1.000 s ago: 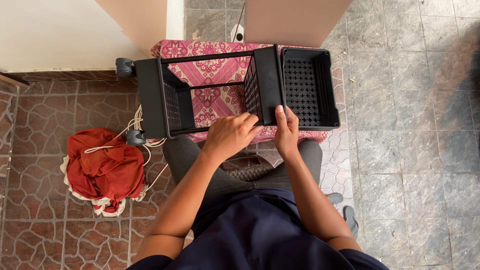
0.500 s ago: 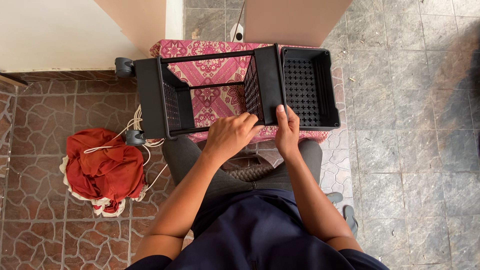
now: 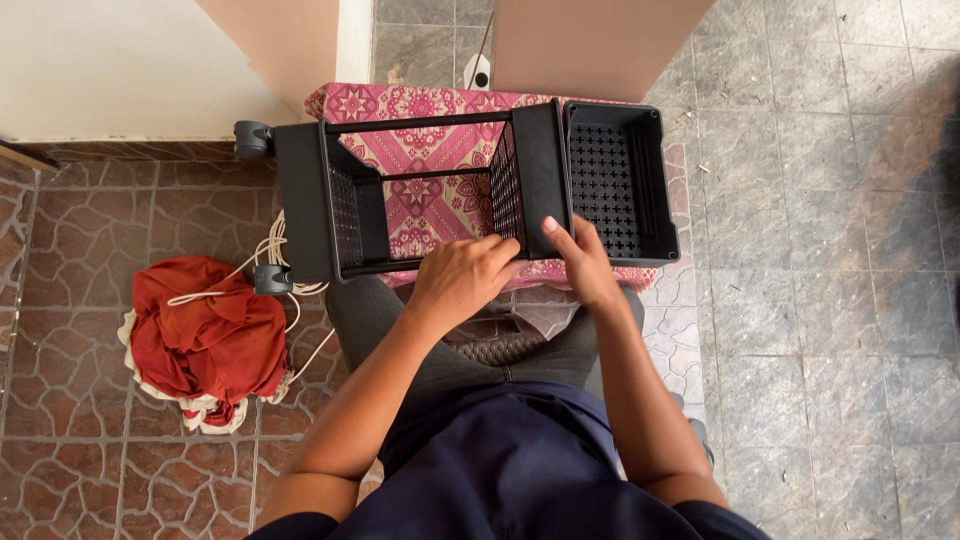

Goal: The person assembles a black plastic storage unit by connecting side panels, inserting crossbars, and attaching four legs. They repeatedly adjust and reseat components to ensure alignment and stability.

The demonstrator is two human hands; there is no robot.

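Looking down, I am seeing my left hand [image 3: 462,278] sliding forward since half a second ago, now gripping the black rack's [image 3: 440,190] lower rail, while my right hand [image 3: 580,262] is pinching its upright panel beside the perforated basket [image 3: 612,180], lying over the pink patterned cloth [image 3: 420,190].

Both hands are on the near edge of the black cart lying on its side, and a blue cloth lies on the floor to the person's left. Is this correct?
Not quite: the cloth is red, not blue, as the head view shows. The rest holds: left hand and right hand are on the near edge of the black cart.
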